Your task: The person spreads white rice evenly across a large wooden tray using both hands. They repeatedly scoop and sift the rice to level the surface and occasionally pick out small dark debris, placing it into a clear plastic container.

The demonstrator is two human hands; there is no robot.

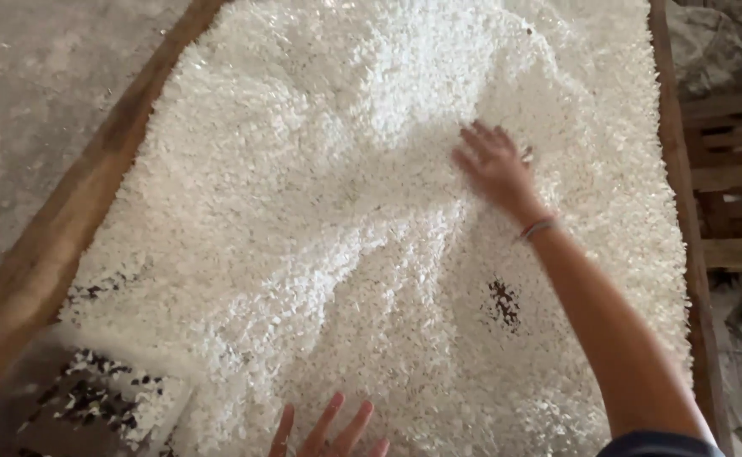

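The right hand (496, 165) is laid flat, fingers spread, on the white flakes (320, 211), holding nothing. Only fingertips of the left hand (328, 432) show, splayed. Flakes are heaped in a wooden-framed tray (66, 228), thin spots exposing dark mesh.

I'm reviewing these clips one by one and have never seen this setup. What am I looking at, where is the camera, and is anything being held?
There is no machine: one camera on a person's head looks down at their bare hands. A wooden-framed tray is covered with small white flakes, with dark patches where the layer is thin. The right hand, a thin band at its wrist, lies spread on the flakes. Only the fingertips of the left hand show at the bottom edge, fingers spread. Neither hand holds anything.
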